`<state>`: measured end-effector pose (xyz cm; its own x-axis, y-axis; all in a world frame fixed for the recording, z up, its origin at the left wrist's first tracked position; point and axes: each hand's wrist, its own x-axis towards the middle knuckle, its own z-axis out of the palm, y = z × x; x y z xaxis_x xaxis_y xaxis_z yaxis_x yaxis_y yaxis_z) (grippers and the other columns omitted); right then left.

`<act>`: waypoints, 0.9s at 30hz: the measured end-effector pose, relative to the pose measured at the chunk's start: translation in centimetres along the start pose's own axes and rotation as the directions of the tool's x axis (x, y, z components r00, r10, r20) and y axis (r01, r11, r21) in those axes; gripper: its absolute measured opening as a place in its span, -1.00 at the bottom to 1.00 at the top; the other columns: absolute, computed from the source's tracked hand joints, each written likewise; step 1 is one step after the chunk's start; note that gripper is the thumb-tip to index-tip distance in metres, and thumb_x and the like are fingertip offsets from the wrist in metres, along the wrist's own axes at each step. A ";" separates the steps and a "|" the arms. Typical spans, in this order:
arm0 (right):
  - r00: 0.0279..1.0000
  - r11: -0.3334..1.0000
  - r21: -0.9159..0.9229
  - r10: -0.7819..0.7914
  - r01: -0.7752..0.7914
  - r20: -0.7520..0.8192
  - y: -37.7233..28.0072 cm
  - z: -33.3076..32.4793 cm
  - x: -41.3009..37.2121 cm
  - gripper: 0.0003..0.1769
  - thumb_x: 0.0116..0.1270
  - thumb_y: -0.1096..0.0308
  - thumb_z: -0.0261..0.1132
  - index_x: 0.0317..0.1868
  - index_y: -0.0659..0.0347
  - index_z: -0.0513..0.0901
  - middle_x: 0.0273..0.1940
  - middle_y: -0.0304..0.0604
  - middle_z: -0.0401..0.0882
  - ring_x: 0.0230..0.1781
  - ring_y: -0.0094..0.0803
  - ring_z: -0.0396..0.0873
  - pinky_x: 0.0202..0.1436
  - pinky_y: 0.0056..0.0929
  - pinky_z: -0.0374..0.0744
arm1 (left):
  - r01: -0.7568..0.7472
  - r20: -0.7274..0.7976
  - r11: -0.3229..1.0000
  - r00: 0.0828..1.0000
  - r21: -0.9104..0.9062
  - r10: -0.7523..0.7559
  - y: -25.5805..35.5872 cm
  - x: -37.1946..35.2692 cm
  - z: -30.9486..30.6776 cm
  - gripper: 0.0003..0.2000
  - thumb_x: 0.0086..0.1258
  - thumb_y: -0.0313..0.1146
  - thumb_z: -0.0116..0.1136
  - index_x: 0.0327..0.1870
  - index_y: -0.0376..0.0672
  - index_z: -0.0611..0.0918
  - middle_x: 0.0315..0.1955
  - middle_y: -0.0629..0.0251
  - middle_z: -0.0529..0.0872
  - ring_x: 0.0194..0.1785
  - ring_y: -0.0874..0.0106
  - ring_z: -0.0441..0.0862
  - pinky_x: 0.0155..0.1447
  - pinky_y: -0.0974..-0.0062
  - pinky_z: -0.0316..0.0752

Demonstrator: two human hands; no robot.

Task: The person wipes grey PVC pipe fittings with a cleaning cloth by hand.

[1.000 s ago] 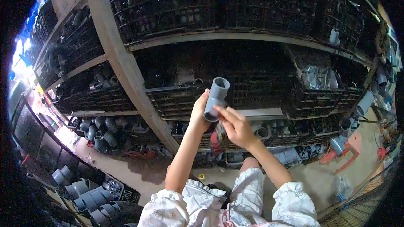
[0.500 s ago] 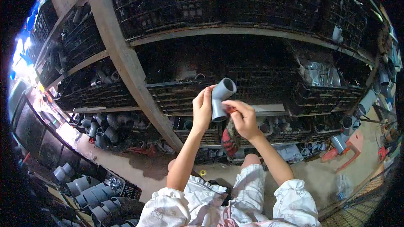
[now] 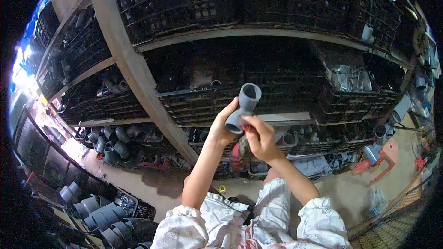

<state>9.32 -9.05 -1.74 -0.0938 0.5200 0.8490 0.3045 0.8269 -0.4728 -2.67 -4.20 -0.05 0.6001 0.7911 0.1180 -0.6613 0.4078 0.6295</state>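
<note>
My left hand is closed round the lower left side of a grey plastic pipe tee. One open end of the tee faces up and away, and another faces down toward me. In my right hand is a bunched red and dark patterned rag, its loose part hanging below the fingers. The right fingertips press the cloth against the tee's lower right side. Part of the tee is hidden behind the fingers of both hands.
Wooden shelving holds black plastic crates of fittings ahead. Grey pipe fittings lie at lower left. A red plastic stool with grey fittings on it stands at right, and a clear plastic bag lies on the floor.
The tee has turned a little in my left hand, so its lower opening shows more. My right hand and the rag have moved down and left along the tee.
</note>
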 end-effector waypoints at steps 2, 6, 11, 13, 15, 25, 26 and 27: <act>0.997 0.998 0.064 0.028 -0.023 -0.075 0.5 0.2 -0.9 -0.71 0.03 0.58 0.06 -0.16 0.28 0.43 -0.41 -0.06 0.47 -0.41 -0.31 0.50 -0.34 -0.43 0.45 | -0.114 0.053 0.986 0.993 0.118 0.109 -0.5 0.1 -0.8 -0.67 0.25 -0.10 -0.06 -0.14 -0.17 0.44 -0.29 0.28 0.54 -0.24 0.49 0.50 -0.18 0.49 0.44; 0.975 0.997 -0.065 0.030 -0.045 -0.222 1.0 -1.4 1.7 -0.82 0.10 0.58 0.05 -0.24 0.30 0.46 -0.40 -0.20 0.50 -0.42 -0.56 0.45 -0.31 -0.60 0.42 | -0.045 -0.033 0.993 0.998 0.110 0.049 -1.3 0.1 -0.9 -0.69 0.28 -0.12 -0.09 -0.11 -0.14 0.42 -0.31 0.38 0.53 -0.27 0.53 0.50 -0.20 0.52 0.44; 0.989 0.996 -0.083 0.028 -0.040 -0.145 0.5 -1.9 2.7 -0.80 -0.03 0.59 0.10 -0.32 0.29 0.50 -0.49 -0.10 0.46 -0.50 -0.31 0.48 -0.41 -0.47 0.43 | 0.127 -0.031 0.979 0.991 -0.157 -0.133 -1.2 0.3 -1.5 -0.63 0.27 -0.07 -0.11 -0.10 -0.20 0.40 -0.28 0.24 0.54 -0.27 0.43 0.54 -0.20 0.51 0.51; 1.000 0.964 -0.266 -0.027 0.030 0.013 -0.1 -1.6 1.2 -0.79 -0.04 0.50 0.16 -0.31 0.23 0.50 -0.52 -0.09 0.40 -0.55 -0.17 0.43 -0.48 -0.35 0.42 | 0.186 0.122 0.961 0.979 -0.205 -0.164 -0.5 0.5 -1.7 -0.49 0.22 0.07 -0.13 -0.05 -0.23 0.37 -0.24 0.16 0.53 -0.27 0.43 0.55 -0.19 0.52 0.52; 0.997 0.964 -0.262 -0.036 0.055 0.075 -0.4 -1.2 0.1 -0.76 -0.05 0.47 0.15 -0.28 0.20 0.51 -0.53 -0.11 0.41 -0.58 -0.22 0.44 -0.51 -0.36 0.40 | 0.152 0.173 0.979 0.977 -0.137 -0.128 -0.8 0.4 -1.9 -0.39 0.14 0.18 -0.15 -0.04 -0.23 0.38 -0.23 0.18 0.53 -0.22 0.42 0.53 -0.15 0.46 0.48; 0.978 0.942 -0.306 -0.176 0.135 -0.111 1.6 -2.5 4.2 -0.72 0.08 0.38 0.16 -0.21 0.37 0.50 -0.50 -0.01 0.49 -0.59 -0.24 0.49 -0.54 -0.41 0.45 | 0.056 -0.018 0.983 0.998 0.173 -0.053 -2.2 0.5 -1.0 -0.54 0.20 0.08 -0.10 -0.02 -0.06 0.42 -0.13 0.36 0.51 -0.10 0.44 0.47 -0.06 0.40 0.39; 0.986 0.942 -0.312 -0.154 0.126 -0.068 1.4 -2.5 4.1 -0.72 0.08 0.38 0.16 -0.21 0.37 0.50 -0.50 -0.02 0.49 -0.60 -0.24 0.48 -0.55 -0.41 0.44 | 0.040 -0.030 0.982 0.999 0.186 -0.035 -2.0 0.3 -0.4 -0.52 0.20 0.10 -0.13 -0.02 -0.07 0.41 -0.12 0.34 0.50 -0.09 0.43 0.46 -0.05 0.40 0.38; 0.991 0.941 -0.319 -0.131 0.116 -0.025 1.1 -2.4 3.7 -0.72 0.08 0.38 0.16 -0.21 0.38 0.50 -0.51 -0.02 0.49 -0.61 -0.24 0.48 -0.55 -0.41 0.43 | 0.025 -0.042 0.980 0.999 0.198 -0.017 -1.9 0.1 -0.1 -0.51 0.20 0.12 -0.15 -0.02 -0.08 0.41 -0.12 0.32 0.50 -0.08 0.43 0.46 -0.04 0.40 0.38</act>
<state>11.52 -6.73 1.48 -0.1090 0.4014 0.9094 0.5774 0.7702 -0.2708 -1.38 -4.83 -1.25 0.5920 0.8024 0.0751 -0.5440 0.3292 0.7718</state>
